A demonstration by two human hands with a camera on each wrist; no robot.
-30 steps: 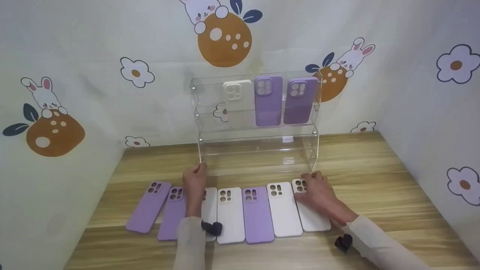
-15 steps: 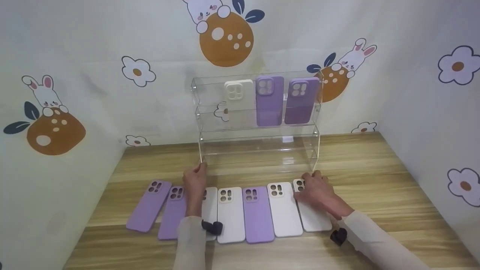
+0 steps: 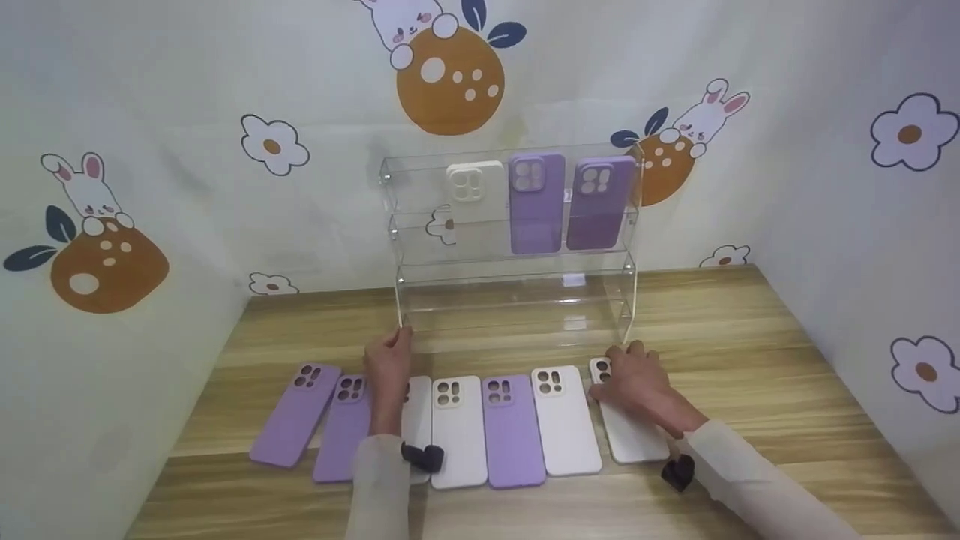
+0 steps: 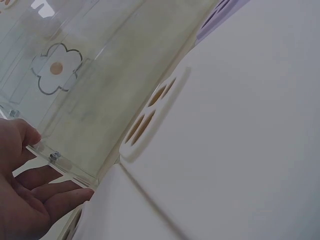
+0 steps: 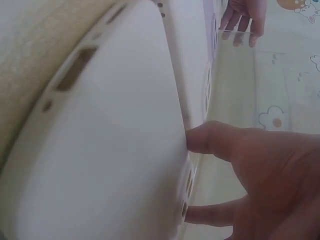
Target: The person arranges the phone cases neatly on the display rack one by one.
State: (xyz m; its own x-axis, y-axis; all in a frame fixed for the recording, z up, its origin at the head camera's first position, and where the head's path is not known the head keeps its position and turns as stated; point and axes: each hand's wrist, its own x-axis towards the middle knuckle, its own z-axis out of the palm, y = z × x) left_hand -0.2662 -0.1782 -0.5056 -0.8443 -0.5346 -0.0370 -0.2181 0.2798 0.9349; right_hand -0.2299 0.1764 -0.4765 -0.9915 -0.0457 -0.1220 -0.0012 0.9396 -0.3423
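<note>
My left hand (image 3: pixel 388 371) pinches the lower left edge of a clear acrylic tiered stand (image 3: pixel 399 300). In the left wrist view the thumb lies on one side of the stand's panel (image 4: pixel 75 174), the other fingers on the far side. My right hand (image 3: pixel 637 384) grips the rightmost white phone case (image 3: pixel 637 439) near its camera end. The right wrist view shows my thumb at the case's (image 5: pixel 110 125) long edge and a finger by its camera holes. That case lies slightly angled, a narrow gap from the neighbouring white case (image 3: pixel 568 427).
Several purple and white phone cases, including a purple case (image 3: pixel 514 439), lie in a row before the stand. My left wrist partly hides a white case (image 3: pixel 420 420). On the stand's upper tier stand a white case (image 3: pixel 480 187) and two purple cases (image 3: pixel 537 206). Patterned cloth (image 3: pixel 330 75) surrounds the table.
The rightmost white case has shifted slightly right in my right hand, widening the gap to its neighbour. My left hand stays at the stand's edge.
</note>
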